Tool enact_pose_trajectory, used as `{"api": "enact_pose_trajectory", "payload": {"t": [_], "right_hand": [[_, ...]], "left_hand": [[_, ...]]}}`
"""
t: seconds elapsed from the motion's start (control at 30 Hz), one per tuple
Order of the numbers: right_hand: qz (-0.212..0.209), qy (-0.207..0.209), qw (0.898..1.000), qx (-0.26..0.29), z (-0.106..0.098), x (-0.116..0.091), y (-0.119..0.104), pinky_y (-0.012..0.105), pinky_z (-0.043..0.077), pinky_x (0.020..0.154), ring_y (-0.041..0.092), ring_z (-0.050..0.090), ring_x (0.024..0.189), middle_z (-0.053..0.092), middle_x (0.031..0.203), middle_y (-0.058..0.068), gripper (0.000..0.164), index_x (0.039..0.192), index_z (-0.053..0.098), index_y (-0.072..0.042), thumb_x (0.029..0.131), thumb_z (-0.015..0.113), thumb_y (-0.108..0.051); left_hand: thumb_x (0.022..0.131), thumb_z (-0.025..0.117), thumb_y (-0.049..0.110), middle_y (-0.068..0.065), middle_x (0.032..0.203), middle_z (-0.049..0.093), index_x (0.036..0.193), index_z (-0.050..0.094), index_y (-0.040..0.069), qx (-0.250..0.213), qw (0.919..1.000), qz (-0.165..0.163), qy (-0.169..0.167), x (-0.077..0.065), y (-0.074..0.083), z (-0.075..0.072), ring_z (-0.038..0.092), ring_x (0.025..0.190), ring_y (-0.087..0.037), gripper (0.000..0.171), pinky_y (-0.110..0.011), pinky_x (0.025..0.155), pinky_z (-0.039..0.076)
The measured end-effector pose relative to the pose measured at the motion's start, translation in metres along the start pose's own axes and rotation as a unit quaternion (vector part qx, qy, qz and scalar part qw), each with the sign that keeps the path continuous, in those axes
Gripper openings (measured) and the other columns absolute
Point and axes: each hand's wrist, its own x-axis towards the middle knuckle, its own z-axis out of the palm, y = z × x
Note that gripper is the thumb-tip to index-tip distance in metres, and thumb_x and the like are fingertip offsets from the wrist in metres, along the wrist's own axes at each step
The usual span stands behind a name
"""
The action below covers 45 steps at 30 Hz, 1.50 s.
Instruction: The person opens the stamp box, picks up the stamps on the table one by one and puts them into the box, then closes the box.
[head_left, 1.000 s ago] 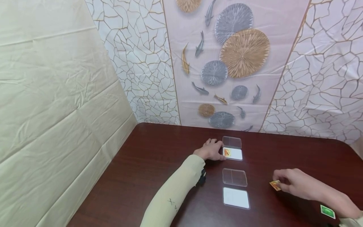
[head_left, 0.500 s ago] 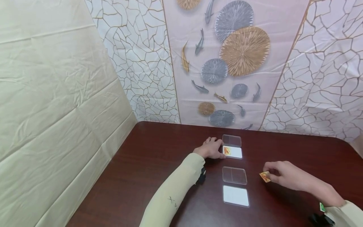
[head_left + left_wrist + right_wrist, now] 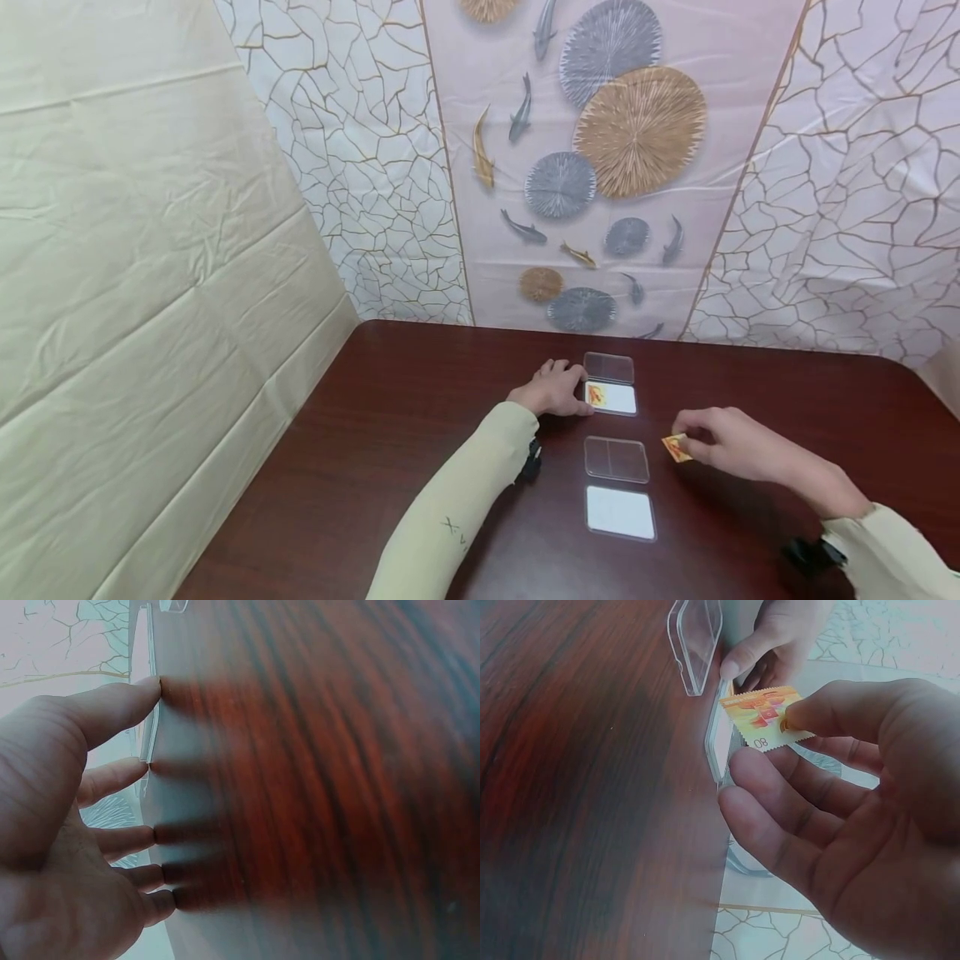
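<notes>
My right hand (image 3: pixel 738 446) pinches a small orange and yellow postage stamp (image 3: pixel 757 716) between thumb and fingers. Its edges are perforated and "80" is printed on it. The stamp is held above the table, to the right of two clear plastic cases. At the far case (image 3: pixel 618 400), my left hand (image 3: pixel 557 390) rests with fingers spread, thumb and index fingertips at its left edge. That case lies open with a white insert, and a similar orange stamp (image 3: pixel 596 395) sits on the insert's left side. Its clear lid (image 3: pixel 609 367) lies folded back behind it.
Nearer to me lies a second open case (image 3: pixel 620 512) with a plain white insert and its clear lid (image 3: pixel 617 460) behind. The dark red-brown table (image 3: pixel 420 492) meets a patterned curtain (image 3: pixel 630 142) at the back. A cream cloth (image 3: pixel 150 333) hangs at left.
My right hand has carried the stamp leftward and farther from me, toward the cases. The green stamp earlier seen by the right wrist is now covered by the sleeve. My left hand stays put.
</notes>
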Motion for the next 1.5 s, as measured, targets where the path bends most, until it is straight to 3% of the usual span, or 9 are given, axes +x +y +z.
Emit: {"api": "enact_pose_trajectory", "payload": {"t": [0.23, 0.67, 0.97, 1.27, 1.5], "right_hand": [[0.017, -0.002, 1.0, 0.013, 0.001, 0.006, 0.0, 0.021, 0.042, 0.052, 0.001, 0.048, 0.06, 0.057, 0.072, -0.009, 0.006, 0.089, 0.066, -0.017, 0.093, 0.063, -0.02], [0.054, 0.004, 0.998, 0.015, 0.001, 0.018, -0.006, 0.023, 0.043, 0.052, 0.008, 0.052, 0.061, 0.058, 0.073, -0.004, 0.007, 0.087, 0.064, -0.018, 0.093, 0.064, -0.022], [0.048, 0.024, 0.999, -0.004, 0.001, 0.033, -0.004, 0.023, 0.039, 0.054, 0.01, 0.049, 0.065, 0.056, 0.072, -0.005, 0.007, 0.085, 0.065, -0.022, 0.091, 0.065, -0.017], [0.047, 0.035, 0.998, -0.001, 0.003, 0.046, -0.006, 0.025, 0.04, 0.058, 0.012, 0.051, 0.07, 0.063, 0.08, -0.004, 0.007, 0.087, 0.068, -0.016, 0.091, 0.067, -0.022], [0.051, 0.035, 0.998, 0.014, 0.003, 0.055, -0.004, 0.025, 0.039, 0.053, 0.011, 0.049, 0.061, 0.059, 0.071, -0.005, 0.004, 0.089, 0.069, -0.016, 0.092, 0.065, -0.015]], "left_hand": [[0.089, 0.066, 0.052, -0.003, 0.156, 0.033, 0.139, 0.047, 0.028, 0.002, 1.0, 0.002, 0.003, 0.002, -0.001, 0.0, 0.022, 0.149, -0.027, 0.058, -0.039, 0.12, 0.025], [0.089, 0.065, 0.053, -0.004, 0.157, 0.032, 0.139, 0.047, 0.029, 0.002, 1.0, 0.001, 0.001, 0.0, -0.001, 0.0, 0.021, 0.15, -0.028, 0.058, -0.04, 0.121, 0.024], [0.089, 0.065, 0.053, -0.003, 0.157, 0.031, 0.139, 0.046, 0.029, 0.002, 1.0, 0.003, 0.001, 0.001, -0.001, 0.0, 0.021, 0.15, -0.027, 0.058, -0.04, 0.121, 0.024], [0.089, 0.065, 0.053, -0.003, 0.157, 0.032, 0.138, 0.046, 0.029, 0.006, 1.0, -0.002, -0.002, -0.001, -0.001, 0.0, 0.022, 0.15, -0.026, 0.058, -0.039, 0.12, 0.024], [0.089, 0.065, 0.052, -0.004, 0.157, 0.031, 0.139, 0.046, 0.029, 0.006, 1.0, 0.001, -0.002, -0.001, 0.001, -0.001, 0.021, 0.15, -0.027, 0.058, -0.039, 0.121, 0.023]]}}
